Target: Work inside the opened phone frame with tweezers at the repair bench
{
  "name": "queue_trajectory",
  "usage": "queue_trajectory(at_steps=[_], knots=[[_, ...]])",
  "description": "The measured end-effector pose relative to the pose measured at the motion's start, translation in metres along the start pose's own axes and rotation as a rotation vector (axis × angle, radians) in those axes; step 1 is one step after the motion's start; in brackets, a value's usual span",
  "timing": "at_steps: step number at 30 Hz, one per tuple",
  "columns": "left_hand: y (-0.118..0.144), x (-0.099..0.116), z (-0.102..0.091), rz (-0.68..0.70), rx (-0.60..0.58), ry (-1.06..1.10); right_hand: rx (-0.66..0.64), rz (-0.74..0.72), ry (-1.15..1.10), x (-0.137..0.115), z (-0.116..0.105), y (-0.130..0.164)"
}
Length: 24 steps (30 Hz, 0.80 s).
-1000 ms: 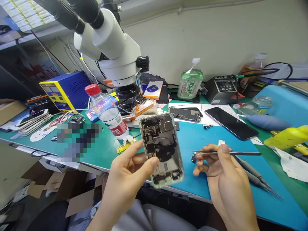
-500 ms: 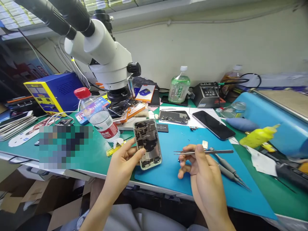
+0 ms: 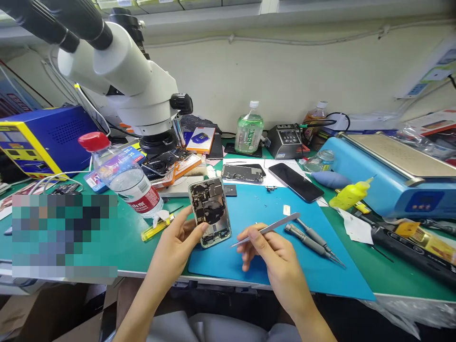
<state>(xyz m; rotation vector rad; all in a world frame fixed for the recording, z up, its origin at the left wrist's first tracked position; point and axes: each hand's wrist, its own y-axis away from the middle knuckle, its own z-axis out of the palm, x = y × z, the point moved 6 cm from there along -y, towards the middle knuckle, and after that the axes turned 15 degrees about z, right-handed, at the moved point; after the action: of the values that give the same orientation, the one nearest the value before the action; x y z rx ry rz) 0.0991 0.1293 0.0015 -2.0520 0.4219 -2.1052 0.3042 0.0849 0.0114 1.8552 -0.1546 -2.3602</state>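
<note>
opened phone (image 3: 210,212), its back off and dark circuit parts showing, is held tilted just above the near edge of a blue mat (image 3: 285,256) on a green surface (image 3: 135,247). the left hand (image 3: 178,247) comes up from below with the forearm angled inward; its thumb presses the phone's right edge and its fingers (image 3: 185,223) wrap the left edge, clenched on the phone. the right hand (image 3: 274,256) rests low over the mat, palm turned inward, thumb and forefinger pinching metal tweezers (image 3: 265,230) that slant with the tip pointing left toward the phone's lower corner, close to it but apart. two grey screwdrivers (image 3: 313,242) lie on the mat just right of that hand. a water bottle (image 3: 123,175) with a red cap lies tilted left of the phone; its red label has white writing too small to read. a white microscope (image 3: 124,80) stands behind it. a green bottle (image 3: 249,133) by the wall carries print that cannot be read. a dark phone screen (image 3: 299,182) lies beyond the mat
</note>
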Motion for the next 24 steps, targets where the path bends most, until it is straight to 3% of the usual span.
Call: queue_trajectory(at_steps=[8, 15, 24], knots=[[0.002, -0.005, -0.005, -0.05, 0.003, -0.125, -0.023, 0.055, 0.036, -0.001, 0.003, 0.0], [0.002, -0.001, 0.001, 0.009, -0.041, -0.009, 0.139, -0.035, 0.242, -0.003, -0.002, 0.005], [0.005, -0.003, 0.001, 0.015, -0.054, -0.045, 0.214, -0.134, 0.455, -0.001, 0.009, 0.003]])
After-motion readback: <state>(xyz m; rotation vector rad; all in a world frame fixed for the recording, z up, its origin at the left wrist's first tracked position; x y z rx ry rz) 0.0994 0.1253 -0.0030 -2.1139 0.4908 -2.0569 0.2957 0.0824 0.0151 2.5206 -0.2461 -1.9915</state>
